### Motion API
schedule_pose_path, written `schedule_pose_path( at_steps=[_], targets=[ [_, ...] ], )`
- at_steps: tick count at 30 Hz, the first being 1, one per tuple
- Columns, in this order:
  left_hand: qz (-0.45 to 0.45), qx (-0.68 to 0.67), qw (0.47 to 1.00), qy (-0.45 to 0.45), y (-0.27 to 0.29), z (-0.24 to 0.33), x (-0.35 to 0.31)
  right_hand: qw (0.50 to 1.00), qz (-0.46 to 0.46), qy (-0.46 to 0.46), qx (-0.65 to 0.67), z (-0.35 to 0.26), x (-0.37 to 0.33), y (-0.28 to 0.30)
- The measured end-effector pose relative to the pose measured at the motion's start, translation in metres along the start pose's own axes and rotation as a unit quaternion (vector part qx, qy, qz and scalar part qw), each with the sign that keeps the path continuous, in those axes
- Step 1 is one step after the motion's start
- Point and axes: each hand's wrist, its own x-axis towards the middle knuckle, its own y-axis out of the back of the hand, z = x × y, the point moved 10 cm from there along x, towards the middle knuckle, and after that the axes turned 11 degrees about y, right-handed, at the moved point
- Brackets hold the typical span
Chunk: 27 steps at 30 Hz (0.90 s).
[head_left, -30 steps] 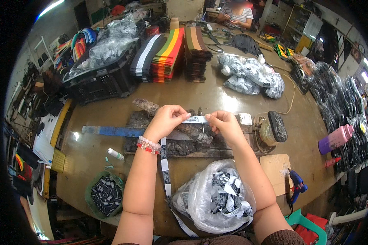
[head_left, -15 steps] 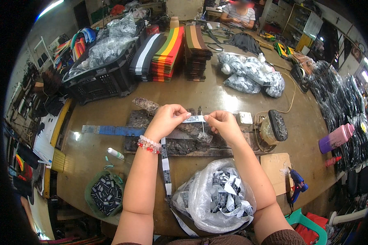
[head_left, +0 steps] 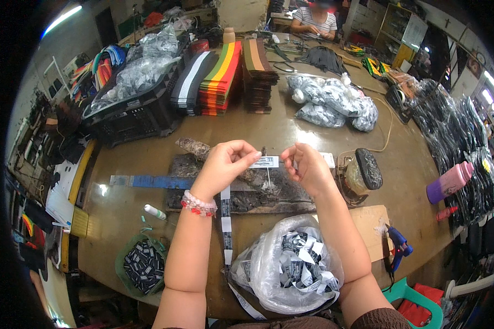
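From the head view, I'm watching the left hand (head_left: 228, 167) pinching a white printed label strip (head_left: 268, 162) between thumb and forefinger, its end lying just right of those fingertips. The right hand (head_left: 313, 172) is hovering just beyond that end, fingers loosely curled; whether it is touching the strip or holding anything, I cannot tell. A thin upright wire (head_left: 268, 178) is standing right under the strip, between the hands, above a dark, crusted block (head_left: 247, 203).

Doing this well, I'd judge, means keeping the strip flat and square to the wire, pinching close to the printed part, and keeping fingertips off the wire, which may be hot.

Counting now: two hands are working around one wire. One clear plastic bag (head_left: 264, 260) is sitting below the right hand, holding too many label strips to count. One green container (head_left: 121, 279) is resting below and left of the left hand, with small dark labels, again uncountable. One white tube (head_left: 155, 212) is lying left of the left wrist. Right of the right hand, one black-lidded jar (head_left: 358, 171) is standing; three stacks of webbing (head_left: 222, 77) are rising beyond the left hand.
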Motion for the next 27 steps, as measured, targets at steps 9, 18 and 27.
schedule_pose_path(
  at_steps=[9,18,27],
  targets=[
    [0.021,0.121,0.991,0.048,0.004,-0.011,0.002,0.932,-0.003,0.054,-0.358,-0.024,-0.003,0.012],
    [0.048,0.137,0.989,0.033,0.008,-0.014,0.004,0.919,-0.018,0.071,-0.388,-0.019,0.002,0.016],
    [0.057,0.169,0.984,0.019,0.005,-0.017,0.005,0.891,-0.008,0.09,-0.445,-0.013,0.008,0.023]
  ],
)
